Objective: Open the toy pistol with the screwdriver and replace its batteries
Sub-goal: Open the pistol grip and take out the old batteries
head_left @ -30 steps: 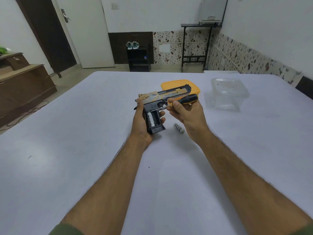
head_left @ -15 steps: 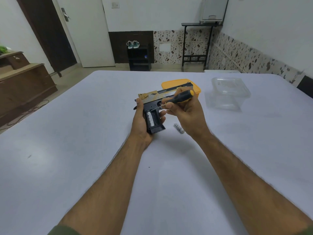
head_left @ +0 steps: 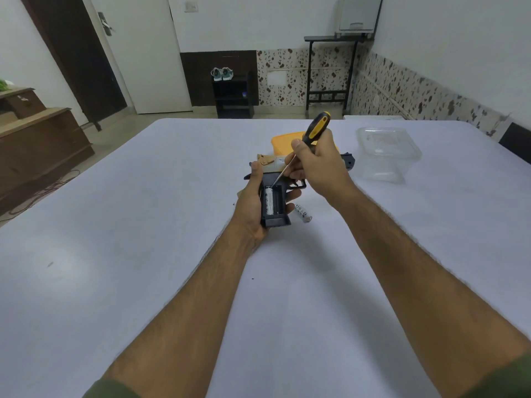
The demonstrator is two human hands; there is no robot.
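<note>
Head view: left hand (head_left: 253, 208) grips the black-and-tan toy pistol (head_left: 275, 196) above the white desk (head_left: 115, 225); right hand (head_left: 319, 165) pinches the yellow-black screwdriver (head_left: 314, 130), tip at the open battery compartment; a loose white battery (head_left: 302, 214) lies beside.

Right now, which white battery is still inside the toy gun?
The white battery sitting upright in the black grip's open compartment, where the screwdriver tip points. The other white batteries lie loose on the white table beside the grip.
</note>
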